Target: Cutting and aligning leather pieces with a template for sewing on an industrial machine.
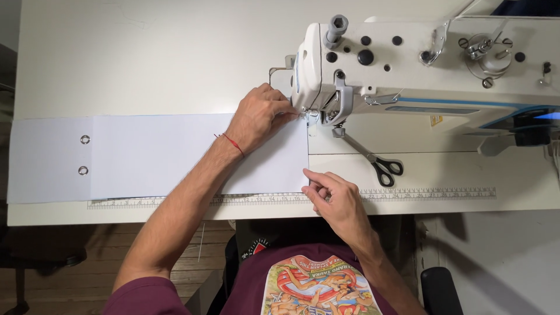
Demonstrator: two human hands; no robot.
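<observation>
pressing left hand (259, 114) flat on white fabric (157, 154); right hand (332, 198) pinching its corner.

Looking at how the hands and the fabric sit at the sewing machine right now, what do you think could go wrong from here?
1. The left hand has its fingertips right by the needle area of the sewing machine; they might get pricked.
2. The right hand pinches only the near corner of the white fabric, so the edge may skew.
3. The scissors lie just beyond the fabric's end and could snag it.
</observation>
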